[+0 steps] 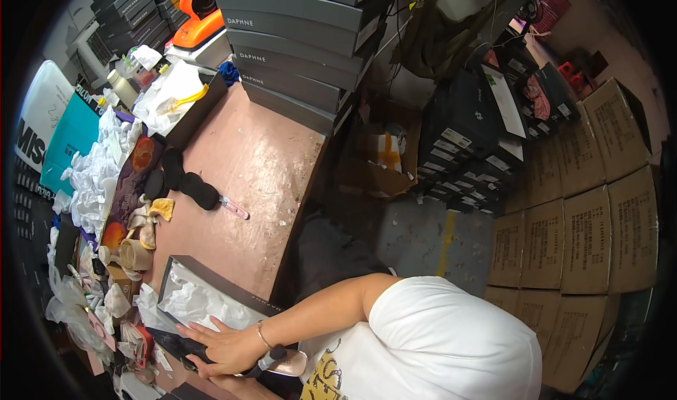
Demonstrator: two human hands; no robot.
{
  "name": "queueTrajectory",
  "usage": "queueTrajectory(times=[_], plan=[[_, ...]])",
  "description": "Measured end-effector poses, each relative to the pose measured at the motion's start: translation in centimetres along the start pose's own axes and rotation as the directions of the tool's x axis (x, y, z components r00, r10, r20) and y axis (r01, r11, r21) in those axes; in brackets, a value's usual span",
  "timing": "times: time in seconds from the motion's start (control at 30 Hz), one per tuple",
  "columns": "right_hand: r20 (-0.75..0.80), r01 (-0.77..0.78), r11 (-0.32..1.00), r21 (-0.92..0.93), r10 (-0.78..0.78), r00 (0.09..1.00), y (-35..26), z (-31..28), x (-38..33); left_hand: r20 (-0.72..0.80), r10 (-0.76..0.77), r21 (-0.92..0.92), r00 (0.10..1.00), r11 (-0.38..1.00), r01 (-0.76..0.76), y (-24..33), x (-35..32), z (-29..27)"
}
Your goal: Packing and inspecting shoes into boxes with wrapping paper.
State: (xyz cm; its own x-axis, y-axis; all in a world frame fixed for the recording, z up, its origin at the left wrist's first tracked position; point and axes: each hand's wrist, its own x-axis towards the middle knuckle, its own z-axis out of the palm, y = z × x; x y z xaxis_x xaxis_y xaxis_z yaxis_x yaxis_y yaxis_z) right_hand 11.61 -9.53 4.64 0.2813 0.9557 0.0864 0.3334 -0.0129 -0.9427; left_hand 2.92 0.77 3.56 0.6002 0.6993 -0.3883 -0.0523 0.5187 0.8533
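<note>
Low in the view, my right hand [224, 345] lies across a dark shoe [290, 364], with its fingers on one side and its thumb on the other. The shoe's pale insole shows beyond my wrist. Just beneath, part of my left hand [229, 384] shows; its fingers are hidden. Beside my right hand an open grey shoe box [243, 294] holds crumpled white tissue paper [201, 300]. Farther up the pink tabletop [247, 146] lie black padded pieces [197, 191] and a pink-handled tool [235, 208].
Grey shoe boxes [289, 51] are stacked at the table's far end. Along its left side lie crumpled paper [102, 164], yellowish cloths [149, 220] and a tape roll [135, 255]. Brown cartons [585, 231] and dark shoe boxes [465, 132] stand to the right.
</note>
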Motion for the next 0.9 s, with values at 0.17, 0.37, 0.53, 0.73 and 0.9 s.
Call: queueTrajectory(times=[0.17,0.37,0.53,0.73,0.9], plan=[[-0.027,-0.067,0.993,-0.092,0.065,0.998,1.6,1.0,0.9,-0.005,0.000,-0.013,1.000,1.000,0.000,-0.3,-0.4,-0.3],[-0.103,-0.038,0.977,-0.208,0.017,0.995,1.6,1.6,1.4,-0.016,0.001,-0.021,1.000,1.000,-0.001,-0.3,-0.7,-0.5],[-0.121,-0.002,0.980,-0.197,-0.023,0.992,1.5,1.9,1.5,-0.014,0.012,-0.020,1.000,1.000,-0.013,0.0,-0.6,-0.6],[-0.186,0.089,0.992,-0.088,-0.104,0.977,0.8,1.0,0.0,-0.027,0.008,-0.024,1.000,1.000,-0.009,-0.3,-0.4,-0.4],[-0.025,0.279,0.946,-0.163,-0.287,0.958,2.3,0.5,0.5,-0.033,0.017,-0.021,0.999,1.000,-0.018,-0.7,-1.3,0.0]])
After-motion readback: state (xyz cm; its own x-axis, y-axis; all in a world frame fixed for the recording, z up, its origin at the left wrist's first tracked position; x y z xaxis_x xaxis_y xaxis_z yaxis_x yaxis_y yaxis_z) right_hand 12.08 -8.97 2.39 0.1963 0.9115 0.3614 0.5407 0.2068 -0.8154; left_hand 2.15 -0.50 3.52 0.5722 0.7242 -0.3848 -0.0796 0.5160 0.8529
